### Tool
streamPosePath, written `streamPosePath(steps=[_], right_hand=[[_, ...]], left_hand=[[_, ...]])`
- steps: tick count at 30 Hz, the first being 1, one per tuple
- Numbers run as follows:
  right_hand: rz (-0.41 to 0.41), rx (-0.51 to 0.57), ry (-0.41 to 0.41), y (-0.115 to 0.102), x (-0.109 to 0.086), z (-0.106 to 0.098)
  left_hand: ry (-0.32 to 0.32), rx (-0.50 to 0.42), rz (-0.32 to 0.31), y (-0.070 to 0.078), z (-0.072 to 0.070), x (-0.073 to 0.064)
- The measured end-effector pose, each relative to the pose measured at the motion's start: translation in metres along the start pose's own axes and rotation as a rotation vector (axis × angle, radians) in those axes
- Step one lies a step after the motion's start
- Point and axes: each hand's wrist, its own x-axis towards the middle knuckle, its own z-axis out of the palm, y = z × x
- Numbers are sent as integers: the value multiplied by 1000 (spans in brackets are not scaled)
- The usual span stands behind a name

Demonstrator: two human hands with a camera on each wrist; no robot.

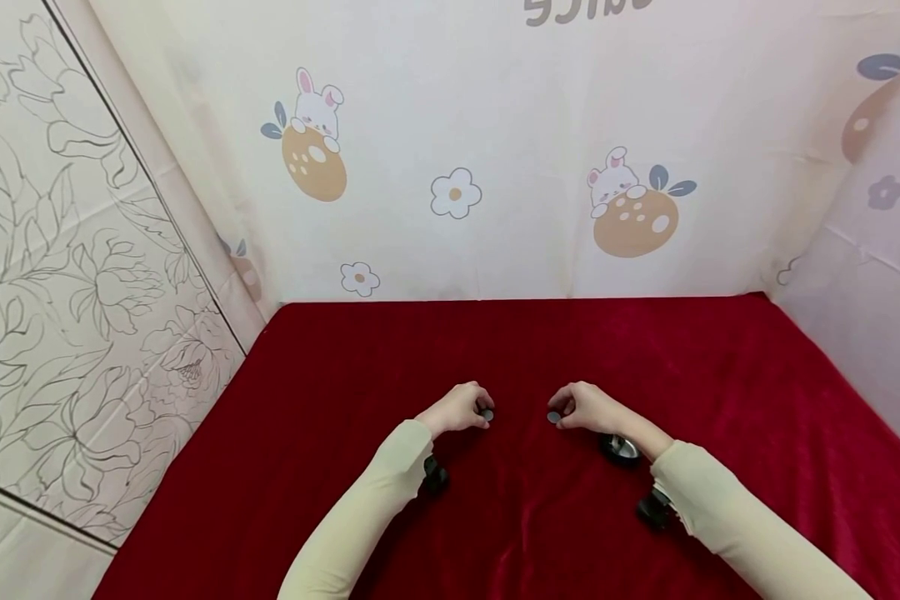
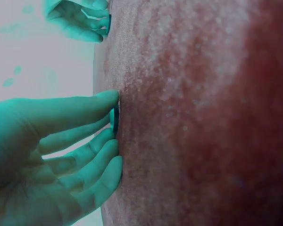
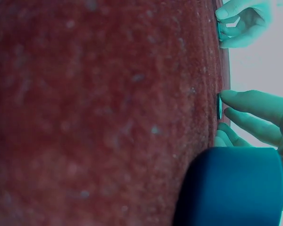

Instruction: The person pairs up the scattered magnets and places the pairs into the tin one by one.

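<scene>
On the red cloth (image 1: 495,342), my left hand (image 1: 457,408) pinches a small flat grey disc (image 1: 488,415) by its edge, between thumb and fingertips. The left wrist view shows this disc (image 2: 114,120) edge-on, low against the cloth, with the other fingertips resting on the cloth beside it. A short way to the right, my right hand (image 1: 587,407) holds a like grey disc (image 1: 553,417) at its fingertips. From the right wrist, that disc (image 3: 220,106) appears thin and upright in the turned picture, close to the cloth, thumb and finger at its edge.
A round black container (image 1: 619,450) with a shiny inside stands under the right forearm; it looms large as a dark cylinder (image 3: 231,188) near the right hand. Behind the table hangs a pale printed curtain (image 1: 457,125), and a flower-patterned panel (image 1: 82,275) rises at left.
</scene>
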Motion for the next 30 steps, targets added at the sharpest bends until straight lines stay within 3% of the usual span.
streamPosePath(steps=[8,30], right_hand=[[-19,-47,5,0,4,3],[-68,-73,16,-8,8,6]], left_hand=[[-10,53,-10,1,1,5],[-16,15,-28,4,4,9]])
